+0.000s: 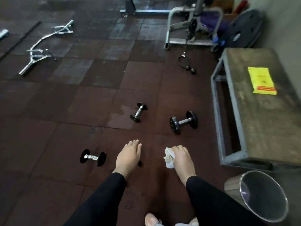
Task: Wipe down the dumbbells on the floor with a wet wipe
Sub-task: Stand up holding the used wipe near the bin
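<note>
White crumpled wipe (169, 158) bunched in right hand (182, 159) grip, fingers curled round it. Left hand (128, 154) relaxed, fingers straight, holding nothing. One dumbbell (92, 157) just left of left hand, two dumbbells (138, 112) (183, 122) ahead on floor (65, 111), well apart.

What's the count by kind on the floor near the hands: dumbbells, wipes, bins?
Dumbbells: 3, near left, middle, right
Wet wipe: 1, gripped in the right hand
Waste bin: 1
Total: 5
</note>
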